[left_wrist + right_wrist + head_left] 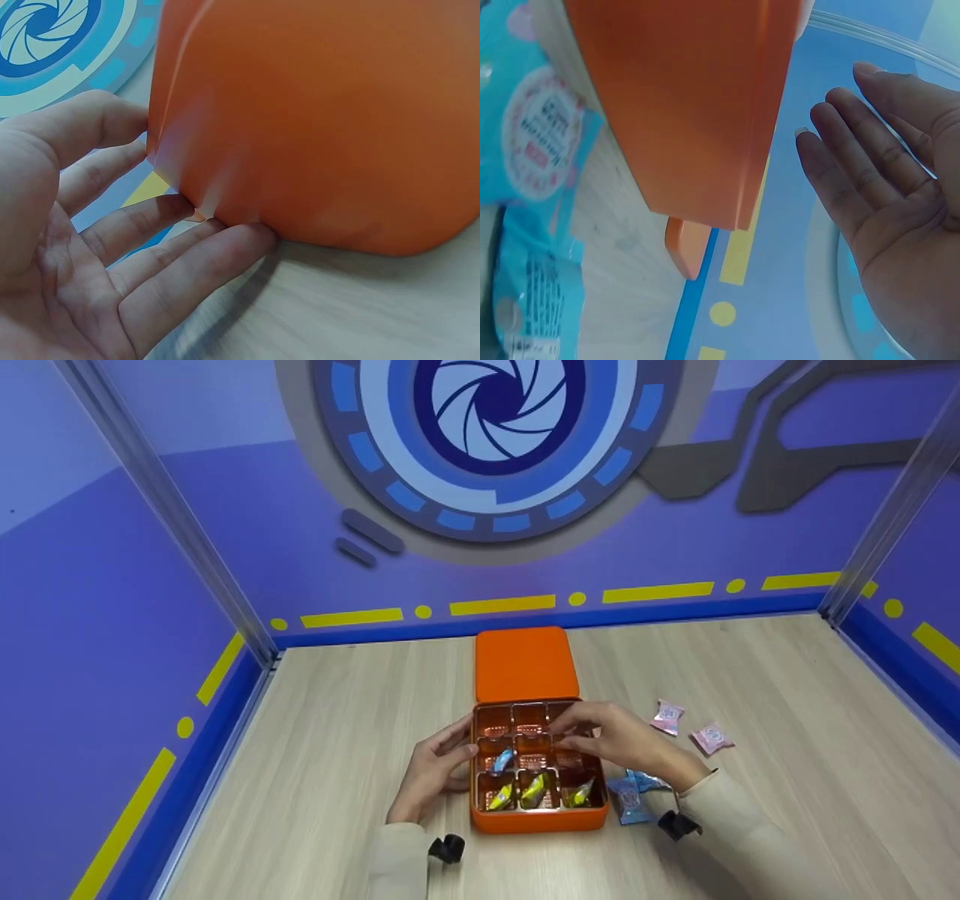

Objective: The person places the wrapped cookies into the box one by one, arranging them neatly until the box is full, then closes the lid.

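An orange box [540, 821] stands on the table with its lid [525, 664] folded back. Its clear-walled insert has several compartments. Yellow-wrapped candies [534, 791] lie in the front row, and a blue-wrapped candy [502, 760] lies in the middle-left one. At the left wall, my left hand [436, 765] touches the box, thumb at the rim; in the left wrist view its fingertips [251, 236] rest against the orange side. Above the right compartments is my right hand [619, 735], thumb and index finger apart. The right wrist view shows its fingers extended with nothing visible between them.
Blue candy packets [631, 801] lie against the box's right side, under my right wrist. Two pink candies [667, 717] [711, 738] lie farther right. Blue printed panels [420, 577] wall in the back and sides of the wooden table [337, 720].
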### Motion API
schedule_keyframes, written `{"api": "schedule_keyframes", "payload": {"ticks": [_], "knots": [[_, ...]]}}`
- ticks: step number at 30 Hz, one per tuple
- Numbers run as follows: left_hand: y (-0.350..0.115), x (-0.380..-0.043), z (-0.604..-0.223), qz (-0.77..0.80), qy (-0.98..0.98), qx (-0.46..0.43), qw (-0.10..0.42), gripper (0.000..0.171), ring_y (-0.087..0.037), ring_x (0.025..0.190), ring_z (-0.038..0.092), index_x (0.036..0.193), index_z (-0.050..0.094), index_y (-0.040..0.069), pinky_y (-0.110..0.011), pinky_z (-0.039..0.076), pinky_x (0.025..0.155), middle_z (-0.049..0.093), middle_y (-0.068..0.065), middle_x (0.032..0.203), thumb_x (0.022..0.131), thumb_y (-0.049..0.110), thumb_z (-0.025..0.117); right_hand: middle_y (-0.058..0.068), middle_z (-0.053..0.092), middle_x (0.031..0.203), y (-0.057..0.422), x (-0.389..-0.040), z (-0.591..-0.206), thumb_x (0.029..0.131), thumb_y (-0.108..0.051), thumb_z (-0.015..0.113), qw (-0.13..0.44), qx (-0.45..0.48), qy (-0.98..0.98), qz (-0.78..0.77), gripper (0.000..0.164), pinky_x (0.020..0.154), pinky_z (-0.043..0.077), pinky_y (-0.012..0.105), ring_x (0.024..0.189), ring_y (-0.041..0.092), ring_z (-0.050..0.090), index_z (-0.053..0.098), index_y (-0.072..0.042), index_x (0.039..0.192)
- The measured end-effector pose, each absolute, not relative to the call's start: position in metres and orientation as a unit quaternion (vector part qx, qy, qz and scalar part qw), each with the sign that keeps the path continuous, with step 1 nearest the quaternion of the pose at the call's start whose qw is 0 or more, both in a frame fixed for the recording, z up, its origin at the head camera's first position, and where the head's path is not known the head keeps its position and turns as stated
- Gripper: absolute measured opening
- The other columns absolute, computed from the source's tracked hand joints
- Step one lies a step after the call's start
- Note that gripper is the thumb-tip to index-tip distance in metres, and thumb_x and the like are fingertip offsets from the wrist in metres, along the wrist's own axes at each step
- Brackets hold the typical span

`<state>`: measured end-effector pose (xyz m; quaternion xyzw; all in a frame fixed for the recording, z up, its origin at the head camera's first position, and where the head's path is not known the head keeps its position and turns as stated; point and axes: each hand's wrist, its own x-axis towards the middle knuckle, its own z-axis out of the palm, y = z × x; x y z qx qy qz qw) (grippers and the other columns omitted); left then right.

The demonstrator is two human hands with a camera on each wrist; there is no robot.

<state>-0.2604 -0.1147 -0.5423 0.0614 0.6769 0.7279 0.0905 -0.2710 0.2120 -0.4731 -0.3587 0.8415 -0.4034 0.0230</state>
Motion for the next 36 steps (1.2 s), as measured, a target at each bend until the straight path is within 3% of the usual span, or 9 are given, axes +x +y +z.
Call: {"api": "schedule_keyframes", "payload": {"ticks": [8, 16, 23, 31, 36], "knots": [[-0.113, -0.260, -0.544, 0.724, 0.682, 0.057, 0.087, 0.058, -0.034, 0.137, 0.057, 0.155, 0.057, 0.012, -0.045, 0.066, 0.070, 0.051, -0.016, 0.158, 0.101, 0.015, 0.074, 0.001, 0.076, 0.118, 0.222, -0.269, -0.474, 0.098, -0.007, 0.077, -0.006, -0.359, 0.849, -0.387, 0.024, 0.093, 0.061, 0.043, 0.106, 0.025, 0.072, 0.078, -0.010, 0.122], [-0.111, -0.261, -0.542, 0.725, 0.681, 0.049, 0.091, 0.057, -0.033, 0.128, 0.065, 0.155, 0.058, 0.015, -0.043, 0.065, 0.066, 0.053, -0.015, 0.157, 0.100, 0.016, 0.075, 0.008, 0.076, 0.117, 0.239, -0.267, -0.479, 0.098, -0.006, 0.077, 0.004, -0.350, 0.845, -0.404, 0.023, 0.093, 0.060, 0.053, 0.107, 0.030, 0.072, 0.077, -0.006, 0.121], [-0.112, -0.262, -0.542, 0.721, 0.686, 0.057, 0.078, 0.056, -0.034, 0.140, 0.055, 0.154, 0.059, 0.013, -0.040, 0.065, 0.075, 0.053, -0.016, 0.157, 0.101, 0.015, 0.075, 0.008, 0.076, 0.118, 0.253, -0.264, -0.484, 0.097, -0.005, 0.078, -0.005, -0.341, 0.849, -0.402, 0.024, 0.092, 0.060, 0.054, 0.105, 0.031, 0.074, 0.077, -0.004, 0.121], [-0.114, -0.261, -0.543, 0.722, 0.685, 0.056, 0.074, 0.056, -0.034, 0.142, 0.052, 0.154, 0.059, 0.014, -0.042, 0.065, 0.080, 0.053, -0.015, 0.157, 0.100, 0.016, 0.075, 0.009, 0.077, 0.116, 0.259, -0.266, -0.486, 0.098, -0.007, 0.077, -0.009, -0.342, 0.850, -0.400, 0.020, 0.091, 0.060, 0.056, 0.104, 0.030, 0.074, 0.077, -0.004, 0.118], [-0.114, -0.261, -0.543, 0.725, 0.683, 0.052, 0.077, 0.056, -0.034, 0.142, 0.053, 0.154, 0.059, 0.014, -0.044, 0.065, 0.075, 0.052, -0.015, 0.158, 0.100, 0.016, 0.076, 0.008, 0.077, 0.114, 0.263, -0.264, -0.491, 0.097, -0.007, 0.078, -0.004, -0.335, 0.854, -0.398, 0.019, 0.091, 0.059, 0.058, 0.103, 0.034, 0.074, 0.078, -0.005, 0.116]]}}
